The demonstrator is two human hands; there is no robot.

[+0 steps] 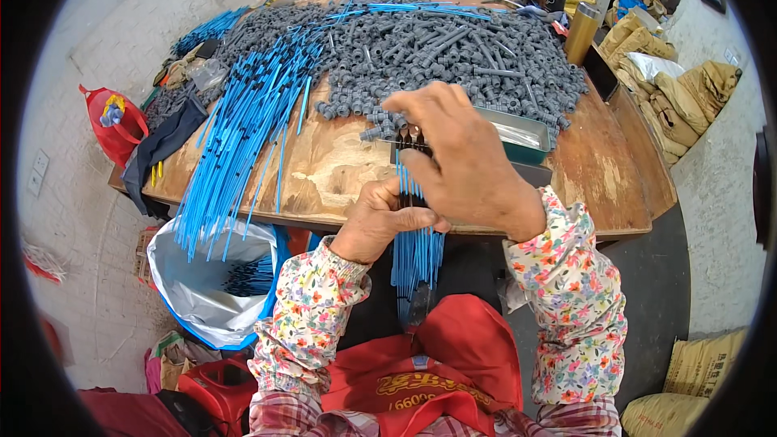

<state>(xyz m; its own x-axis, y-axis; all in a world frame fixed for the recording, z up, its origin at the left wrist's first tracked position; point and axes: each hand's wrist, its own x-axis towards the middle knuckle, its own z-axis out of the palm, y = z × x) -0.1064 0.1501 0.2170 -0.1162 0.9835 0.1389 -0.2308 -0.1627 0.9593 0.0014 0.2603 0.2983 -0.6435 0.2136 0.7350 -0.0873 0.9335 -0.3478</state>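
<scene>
Square up to the wooden table (324, 182) with its heap of grey fittings (453, 44), and steady your right hand (473, 158) over its near edge; thumb and index finger arch apart, but whether the fingertips pinch anything I cannot tell. Your left hand (379, 220) has thumb and fingers pressed round the bundle of blue rods (417, 260) at that edge, so grip firmly without bending them. Align the black ends (406, 139) evenly.
</scene>
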